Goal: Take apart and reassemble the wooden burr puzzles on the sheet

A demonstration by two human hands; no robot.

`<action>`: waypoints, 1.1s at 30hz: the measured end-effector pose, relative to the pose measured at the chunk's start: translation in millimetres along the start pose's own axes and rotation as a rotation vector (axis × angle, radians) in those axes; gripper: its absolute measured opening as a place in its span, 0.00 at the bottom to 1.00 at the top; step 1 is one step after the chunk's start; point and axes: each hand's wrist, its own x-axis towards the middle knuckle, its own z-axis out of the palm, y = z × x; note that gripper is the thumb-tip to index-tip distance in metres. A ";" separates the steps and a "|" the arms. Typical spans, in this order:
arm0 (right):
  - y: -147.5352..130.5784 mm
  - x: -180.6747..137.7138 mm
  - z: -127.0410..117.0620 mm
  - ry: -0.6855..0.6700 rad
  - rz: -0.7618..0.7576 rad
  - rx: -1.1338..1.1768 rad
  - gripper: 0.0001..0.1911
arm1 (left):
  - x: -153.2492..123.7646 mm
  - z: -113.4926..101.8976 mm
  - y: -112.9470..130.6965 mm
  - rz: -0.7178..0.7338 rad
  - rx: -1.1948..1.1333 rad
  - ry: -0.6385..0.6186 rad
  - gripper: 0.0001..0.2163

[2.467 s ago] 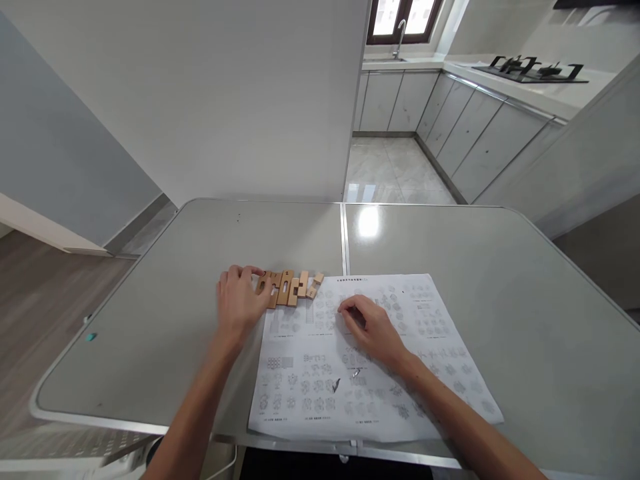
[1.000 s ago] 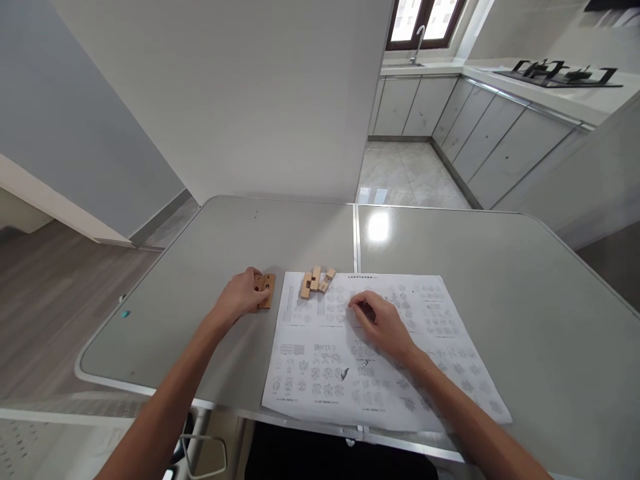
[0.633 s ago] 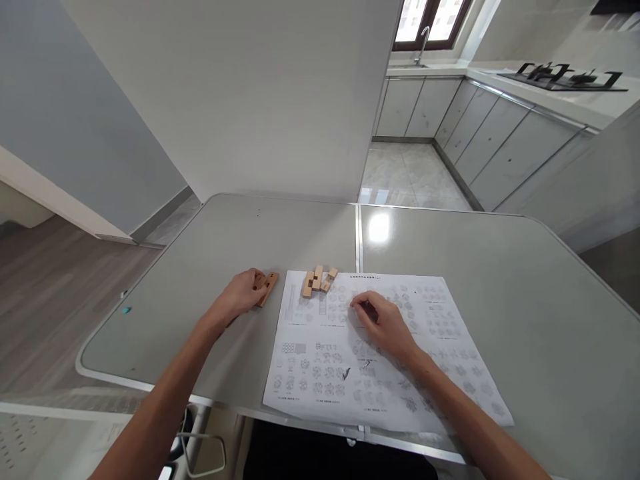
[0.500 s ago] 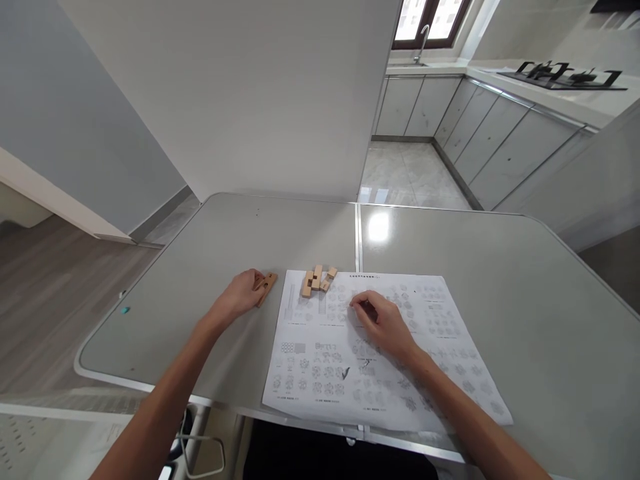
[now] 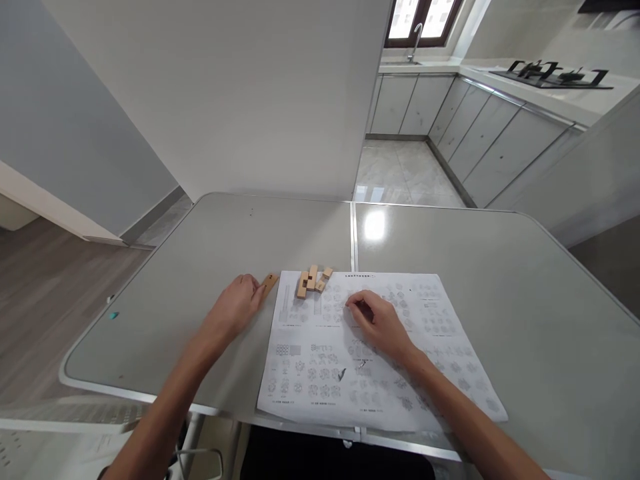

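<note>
My left hand (image 5: 233, 308) rests on the grey table, its fingertips pinching a small wooden puzzle piece (image 5: 270, 283) just left of a printed instruction sheet (image 5: 373, 350). A cluster of several wooden puzzle pieces (image 5: 313, 281) lies on the sheet's top left corner, apart from both hands. My right hand (image 5: 379, 322) lies on the sheet with its fingers curled and the fingertips pressed on the paper; nothing shows in it.
The grey folding table (image 5: 450, 247) has a seam down its middle and rounded edges. A white wall panel stands behind it. Kitchen cabinets (image 5: 480, 133) and a hob (image 5: 555, 72) are at the far right. A small teal speck (image 5: 114, 315) sits near the table's left edge.
My left hand pulled a few wooden pieces left, away from the cluster, then turned them so only one end shows. My right hand stayed on the sheet. The camera shifted slightly.
</note>
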 end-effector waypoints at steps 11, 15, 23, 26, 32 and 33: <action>1.3 4.8 -7.6 0.287 0.187 0.232 0.11 | -55.5 85.1 96.1 0.312 -0.052 -0.170 0.09; 6.0 6.0 -7.1 0.308 0.222 0.276 0.12 | -53.4 107.2 105.1 0.414 -0.076 -0.098 0.07; 2.8 6.1 -6.7 0.258 0.209 0.260 0.12 | -51.3 103.4 114.9 0.426 -0.169 -0.184 0.06; 2.0 6.3 -7.0 0.248 0.207 0.250 0.12 | -51.9 99.1 115.7 0.441 -0.278 -0.177 0.11; 2.6 6.4 -7.0 0.244 0.206 0.235 0.12 | -50.2 102.6 113.0 0.497 -0.406 -0.100 0.23; 2.6 6.3 -7.1 0.242 0.205 0.232 0.12 | -49.9 103.6 111.9 0.505 -0.417 -0.091 0.24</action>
